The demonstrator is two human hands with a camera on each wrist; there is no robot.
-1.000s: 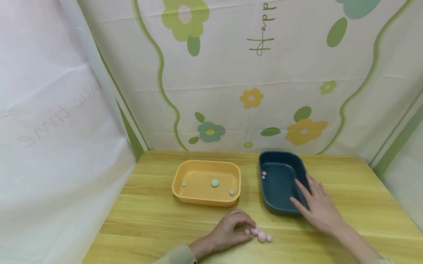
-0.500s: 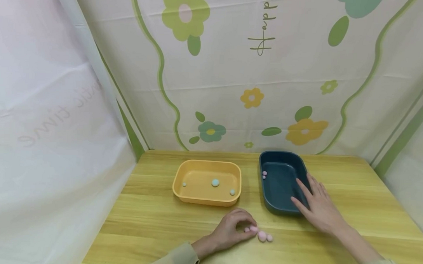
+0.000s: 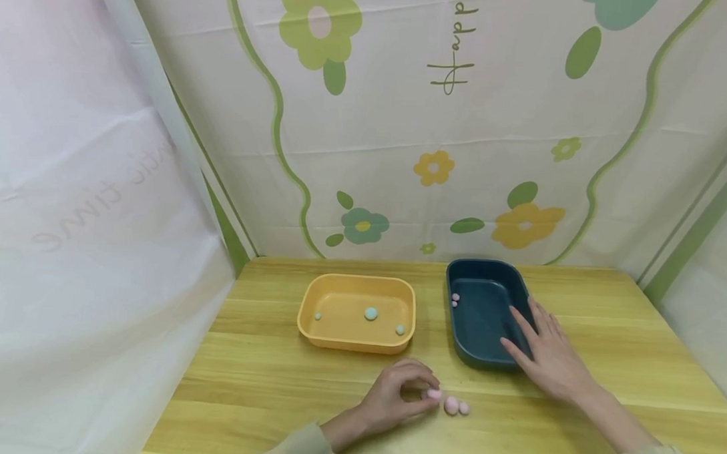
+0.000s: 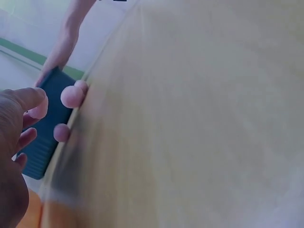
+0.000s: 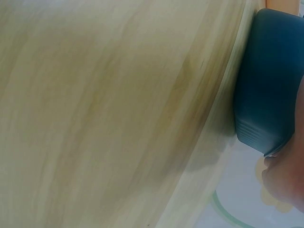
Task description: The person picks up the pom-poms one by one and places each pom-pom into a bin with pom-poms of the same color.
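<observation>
My left hand (image 3: 390, 396) pinches a pink ball (image 3: 433, 394) between thumb and fingertips, low over the table. In the left wrist view, that held ball (image 4: 40, 108) shows beneath the finger. A larger pink ball (image 3: 451, 405) and a smaller pink ball (image 3: 464, 408) lie just to its right. Another small pink ball (image 4: 61, 132) sits nearby, mostly covered by the hand in the head view. My right hand (image 3: 548, 357) rests with spread fingers over the right rim of a dark blue tray (image 3: 482, 360). Two pink balls (image 3: 455, 298) lie inside against its left wall.
A yellow tray (image 3: 356, 347) stands left of the blue one, holding a large pale green ball (image 3: 370, 313) and two smaller ones. Both trays are on a wooden table (image 3: 238, 383). A flower-printed curtain (image 3: 403, 121) hangs behind, with white cloth at the sides.
The left fingers have closed on the pink ball and drawn it slightly left, apart from the two balls at right. The right hand stays on the blue tray.
</observation>
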